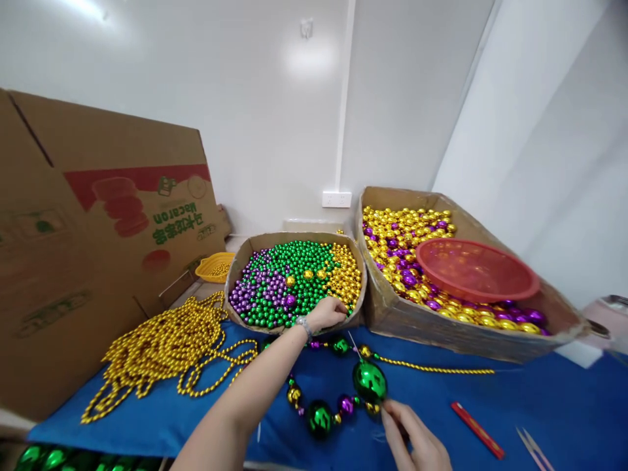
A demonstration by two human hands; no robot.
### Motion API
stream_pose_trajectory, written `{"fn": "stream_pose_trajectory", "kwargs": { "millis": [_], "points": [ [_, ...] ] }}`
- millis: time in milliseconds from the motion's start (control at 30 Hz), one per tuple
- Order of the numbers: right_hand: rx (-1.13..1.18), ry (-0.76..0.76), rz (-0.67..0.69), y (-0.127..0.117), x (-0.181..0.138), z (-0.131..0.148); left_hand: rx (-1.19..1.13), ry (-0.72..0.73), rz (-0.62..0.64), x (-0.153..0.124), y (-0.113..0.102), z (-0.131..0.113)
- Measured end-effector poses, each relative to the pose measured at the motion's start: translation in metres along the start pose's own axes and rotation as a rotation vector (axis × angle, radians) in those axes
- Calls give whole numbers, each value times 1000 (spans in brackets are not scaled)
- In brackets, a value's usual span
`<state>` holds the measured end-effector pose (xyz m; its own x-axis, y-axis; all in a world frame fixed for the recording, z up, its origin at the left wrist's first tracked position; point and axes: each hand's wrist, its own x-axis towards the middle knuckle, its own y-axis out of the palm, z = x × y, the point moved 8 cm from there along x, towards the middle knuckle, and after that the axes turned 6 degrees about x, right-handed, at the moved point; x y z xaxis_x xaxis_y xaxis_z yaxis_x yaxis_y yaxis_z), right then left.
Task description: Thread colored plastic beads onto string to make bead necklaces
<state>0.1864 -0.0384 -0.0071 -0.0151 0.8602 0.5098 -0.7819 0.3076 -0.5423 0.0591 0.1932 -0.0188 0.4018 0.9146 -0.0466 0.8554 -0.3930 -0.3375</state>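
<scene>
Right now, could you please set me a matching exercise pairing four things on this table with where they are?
Things:
1. left hand
2. right hand
3. red basket
4. gold bead strings

Places:
A. heaped on the blue cloth beside the big carton
B. on the beads in the right-hand box
C. reaching into the round box of mixed beads
D. at the near edge, by the large green bead

Pairs: 1-C, 2-D, 3-B, 4-A

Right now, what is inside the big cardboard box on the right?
The big cardboard box holds gold and purple beads with a red plastic basket on top; beads beneath the basket are hidden.
</scene>
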Motion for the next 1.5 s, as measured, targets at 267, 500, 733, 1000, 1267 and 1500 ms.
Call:
{"fn": "stream_pose_trajectory", "kwargs": {
  "millis": [267,500,733,1000,1267,1500],
  "points": [
    [-13,-9,-49,-4,0,-2,-587,28,-43,-68,-2,-18],
    [-31,-29,-23,-1,0,7,-870,-55,-52,-94,11,-20],
    [-44,-39,-12,-3,-1,9,-887,-52,-83,-100,15,-21],
    [-31,-45,-28,-6,0,11,-907,-31,-126,-102,17,-24],
    [-28,-30,-19,-1,-4,6,-927,-12,-181,-105,22,-21],
    [-128,27,-86,-7,-14,-11,-827,5,-210,-106,50,-20]
  ]
}}
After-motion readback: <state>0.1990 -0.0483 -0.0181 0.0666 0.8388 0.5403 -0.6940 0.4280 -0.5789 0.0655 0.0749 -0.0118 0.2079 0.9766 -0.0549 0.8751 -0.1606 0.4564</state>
